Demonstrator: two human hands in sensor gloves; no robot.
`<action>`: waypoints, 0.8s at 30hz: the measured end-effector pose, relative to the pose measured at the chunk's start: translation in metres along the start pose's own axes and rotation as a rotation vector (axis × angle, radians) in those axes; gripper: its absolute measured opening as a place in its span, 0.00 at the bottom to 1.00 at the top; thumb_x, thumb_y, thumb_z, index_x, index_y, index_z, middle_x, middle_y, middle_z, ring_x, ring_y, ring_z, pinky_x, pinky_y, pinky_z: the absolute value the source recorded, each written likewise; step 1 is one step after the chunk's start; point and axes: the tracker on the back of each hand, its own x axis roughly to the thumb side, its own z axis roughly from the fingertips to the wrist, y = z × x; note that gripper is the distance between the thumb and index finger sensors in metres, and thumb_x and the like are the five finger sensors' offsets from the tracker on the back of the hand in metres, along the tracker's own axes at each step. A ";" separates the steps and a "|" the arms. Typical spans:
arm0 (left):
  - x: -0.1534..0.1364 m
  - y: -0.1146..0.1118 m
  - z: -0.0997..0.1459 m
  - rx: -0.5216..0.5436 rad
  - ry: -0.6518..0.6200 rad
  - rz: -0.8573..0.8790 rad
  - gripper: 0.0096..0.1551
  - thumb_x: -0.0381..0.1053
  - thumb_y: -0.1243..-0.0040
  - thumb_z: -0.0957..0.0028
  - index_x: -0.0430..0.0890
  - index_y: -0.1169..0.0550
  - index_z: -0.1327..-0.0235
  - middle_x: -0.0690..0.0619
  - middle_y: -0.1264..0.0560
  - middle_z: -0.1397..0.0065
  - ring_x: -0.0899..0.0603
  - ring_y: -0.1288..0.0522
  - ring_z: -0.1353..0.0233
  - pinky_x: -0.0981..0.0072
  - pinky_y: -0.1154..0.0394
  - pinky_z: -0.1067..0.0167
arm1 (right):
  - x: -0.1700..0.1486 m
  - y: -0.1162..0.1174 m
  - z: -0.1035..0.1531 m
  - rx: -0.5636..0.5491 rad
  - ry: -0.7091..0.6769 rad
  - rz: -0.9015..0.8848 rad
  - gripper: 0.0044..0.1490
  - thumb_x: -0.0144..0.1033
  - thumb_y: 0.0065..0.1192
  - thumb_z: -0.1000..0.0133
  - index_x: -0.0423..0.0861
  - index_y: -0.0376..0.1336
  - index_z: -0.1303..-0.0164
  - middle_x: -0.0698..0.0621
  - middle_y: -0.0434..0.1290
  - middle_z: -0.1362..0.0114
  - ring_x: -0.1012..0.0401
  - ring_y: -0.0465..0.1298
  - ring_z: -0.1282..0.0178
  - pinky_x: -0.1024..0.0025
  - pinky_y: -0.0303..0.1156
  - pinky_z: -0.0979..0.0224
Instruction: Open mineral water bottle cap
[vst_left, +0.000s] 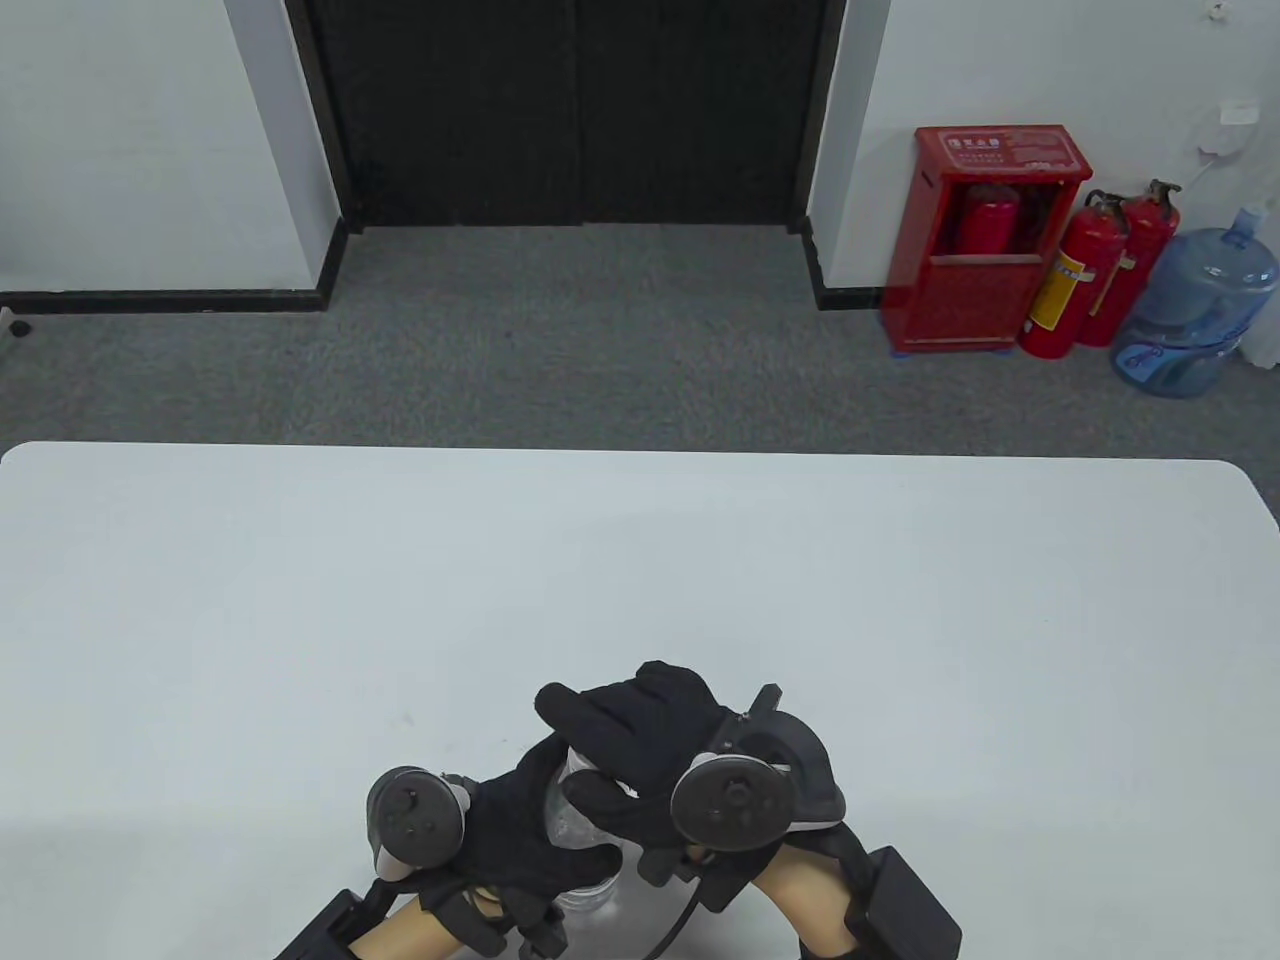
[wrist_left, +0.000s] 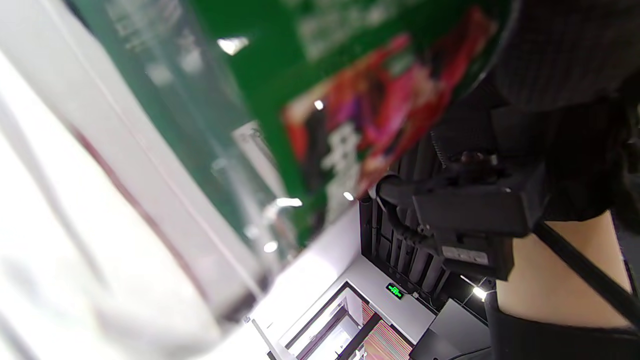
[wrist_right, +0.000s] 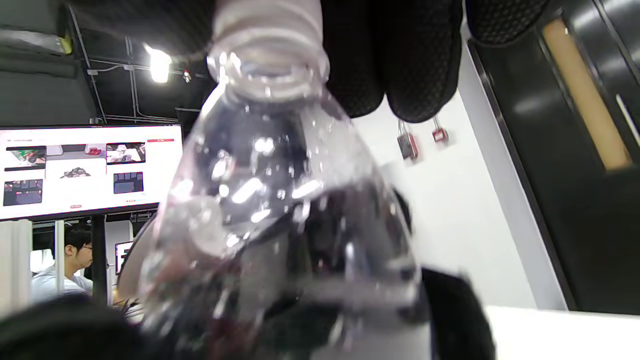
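Clear ribbed plastic, the bottle (vst_left: 585, 860) stands near the front edge of the smooth white table (vst_left: 640, 580), its green label (wrist_left: 320, 100) glossy. The left hand (vst_left: 520, 840) wraps its body. The right hand (vst_left: 640, 745) curls over the top, knit-gloved fingers (wrist_right: 400, 60) around the white threaded cap (wrist_right: 267, 20).

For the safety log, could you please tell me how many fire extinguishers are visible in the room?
3: one inside the red cabinet by the far wall, extinguisher; two standing on the floor just right of it. Others may be hidden inside the cabinet.
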 end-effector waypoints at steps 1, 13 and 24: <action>-0.001 0.000 0.000 0.000 0.007 0.007 0.60 0.77 0.31 0.67 0.51 0.47 0.34 0.51 0.31 0.33 0.42 0.15 0.38 0.45 0.20 0.41 | -0.002 0.000 0.000 -0.009 0.020 -0.013 0.48 0.66 0.53 0.54 0.50 0.59 0.27 0.48 0.76 0.37 0.46 0.74 0.40 0.40 0.61 0.34; -0.007 0.001 0.002 0.002 0.038 0.010 0.60 0.77 0.31 0.67 0.51 0.47 0.34 0.50 0.32 0.33 0.41 0.15 0.38 0.44 0.20 0.41 | -0.003 0.002 -0.002 0.032 0.099 0.067 0.44 0.65 0.51 0.53 0.55 0.59 0.26 0.48 0.76 0.36 0.46 0.74 0.42 0.42 0.63 0.36; -0.012 -0.006 0.004 -0.012 0.074 0.058 0.60 0.76 0.31 0.66 0.51 0.48 0.34 0.51 0.33 0.32 0.41 0.16 0.37 0.44 0.21 0.39 | 0.003 -0.001 -0.002 0.013 0.049 0.111 0.41 0.57 0.59 0.54 0.54 0.61 0.29 0.48 0.75 0.39 0.46 0.73 0.42 0.40 0.60 0.35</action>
